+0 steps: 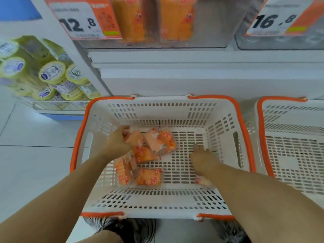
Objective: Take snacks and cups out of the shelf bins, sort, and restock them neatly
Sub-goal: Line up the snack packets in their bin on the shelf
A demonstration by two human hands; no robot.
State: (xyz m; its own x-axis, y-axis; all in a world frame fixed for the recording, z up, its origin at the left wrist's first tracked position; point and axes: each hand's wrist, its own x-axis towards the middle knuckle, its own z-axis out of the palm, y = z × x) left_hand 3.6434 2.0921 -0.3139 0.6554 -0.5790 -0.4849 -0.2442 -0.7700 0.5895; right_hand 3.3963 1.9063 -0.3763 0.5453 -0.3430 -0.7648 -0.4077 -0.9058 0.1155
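A person is crouching over a white slotted shopping basket [226,120] with orange handles, which is sitting on the floor [35,163] in front of a white shelf unit [175,74]. Both bare arms are reaching down into it.

The left hand [119,142] is lying at the basket's left side, its fingers [125,130] curling round the edge of an orange snack packet [135,139] at the top of a loose pile. More orange snack packets [157,142] are lying jumbled just beside it, overlapping one another, and two further ones are lying flat nearer the person: a striped packet [123,171] and, touching it on the right, a squarer packet [149,177].

The right hand [204,159] is resting low over the basket's slotted bottom, right of the pile and apart from it. Its fingers [198,148] are lying fairly straight and spread, and are gripping nothing. A pale, blurred packet [204,181] is showing under the right forearm; whether the arm is touching it cannot be told.

A second white basket [289,155] with an orange handle is standing just to the right. On the shelf above, clear bins are holding tall orange packs [133,20], with price cards reading 12.8 [78,21] and 16.8 [275,20]. To the left, yellow-lidded cups [52,72] are lying stacked in a low bin.
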